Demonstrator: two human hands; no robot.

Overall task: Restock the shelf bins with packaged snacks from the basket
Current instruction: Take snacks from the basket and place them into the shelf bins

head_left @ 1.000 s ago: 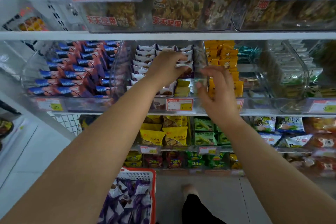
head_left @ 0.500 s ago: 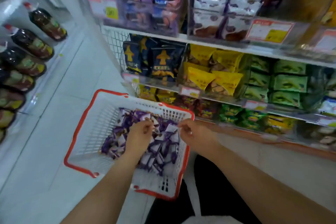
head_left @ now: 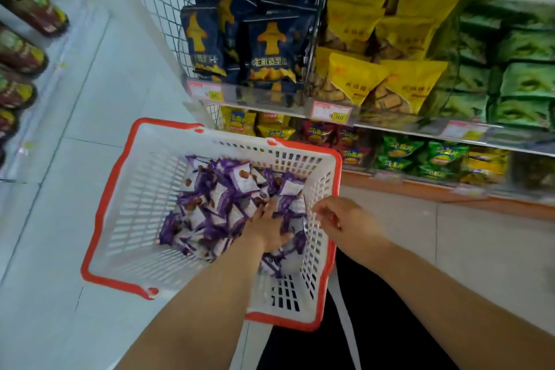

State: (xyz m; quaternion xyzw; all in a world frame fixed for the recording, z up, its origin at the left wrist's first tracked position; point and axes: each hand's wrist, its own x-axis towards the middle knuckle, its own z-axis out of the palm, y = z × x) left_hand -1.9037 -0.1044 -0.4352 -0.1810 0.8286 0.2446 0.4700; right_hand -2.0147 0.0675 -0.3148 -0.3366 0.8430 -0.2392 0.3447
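- Packaged snacks (head_left: 228,204), purple and white, lie heaped in the right half of the basket (head_left: 126,198), which stands on the floor in front of the shelving.
- The left hand (head_left: 267,228) is laid flat on the heap with fingers spread; whether any pack is gripped beneath the palm cannot be told.
- The right hand (head_left: 345,219) is held at the basket's right wall, fingers loosely curled; nothing can be seen in it, though a small pack could be hidden.
- A second ago both hands were raised at the shelf bins; half a second ago they had been brought down to the heap, and the left has since been pressed deeper into it.
- A fresh handful is judged to be in the gathering; many packs remain, so the restocking is far from finished.
- Beyond the basket, dark blue bags (head_left: 270,42), yellow bags (head_left: 375,78) and green bags (head_left: 522,81) are seen on the lower shelves.
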